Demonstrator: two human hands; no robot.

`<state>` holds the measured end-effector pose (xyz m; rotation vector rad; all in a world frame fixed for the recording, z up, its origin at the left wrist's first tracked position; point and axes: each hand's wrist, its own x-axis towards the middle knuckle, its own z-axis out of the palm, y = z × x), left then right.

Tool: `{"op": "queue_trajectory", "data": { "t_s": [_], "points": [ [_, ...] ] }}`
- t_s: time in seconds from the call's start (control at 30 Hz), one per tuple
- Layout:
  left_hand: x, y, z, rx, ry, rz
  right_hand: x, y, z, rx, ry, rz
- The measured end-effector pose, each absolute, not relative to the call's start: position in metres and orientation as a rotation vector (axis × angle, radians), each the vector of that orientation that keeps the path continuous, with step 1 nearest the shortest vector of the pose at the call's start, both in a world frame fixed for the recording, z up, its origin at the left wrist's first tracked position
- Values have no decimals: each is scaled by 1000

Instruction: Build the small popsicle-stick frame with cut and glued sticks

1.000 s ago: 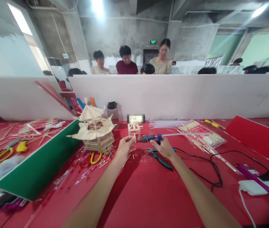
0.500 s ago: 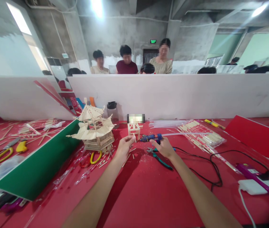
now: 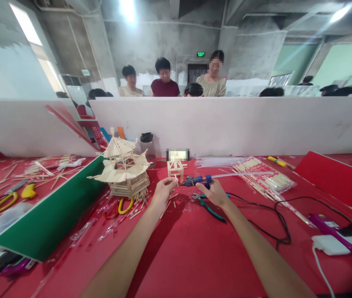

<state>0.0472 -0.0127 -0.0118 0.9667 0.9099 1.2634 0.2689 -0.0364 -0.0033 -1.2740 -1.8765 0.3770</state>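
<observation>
My right hand (image 3: 215,193) is wrapped round a blue hot glue gun (image 3: 198,180), a long clear glue stick (image 3: 244,174) coming out of its back end. Its nozzle points left, close to the fingertips of my left hand (image 3: 163,191). Those fingers pinch a short wooden stick (image 3: 176,178), mostly hidden by them. Just behind stands a small square frame of wooden sticks (image 3: 175,167). To the left is a larger pagoda model (image 3: 125,167) built of the same sticks. Cutting pliers (image 3: 211,210) with teal handles lie below my right hand.
Yellow-handled scissors (image 3: 126,205) and stick offcuts lie by the pagoda. A green board (image 3: 51,211) leans at left. Bundled sticks (image 3: 264,176), a black cable (image 3: 287,231) and a purple power strip (image 3: 334,231) are at right. A white partition (image 3: 240,124) borders the back; people are beyond.
Both hands, the stick and the glue gun stay almost in the same place. The person in the dark red top beyond the partition has shifted slightly.
</observation>
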Motion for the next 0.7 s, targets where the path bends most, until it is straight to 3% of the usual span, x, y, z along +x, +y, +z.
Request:
{"op": "queue_trajectory", "data": {
  "t_s": [0.4,0.7],
  "points": [
    [45,-9,-17,1027,925,1288,274,-33,-6,-1304,-1789,527],
    [43,-5,-21,1160,996,1302,285,-27,-11,-1227,-1536,970]
  ]
}}
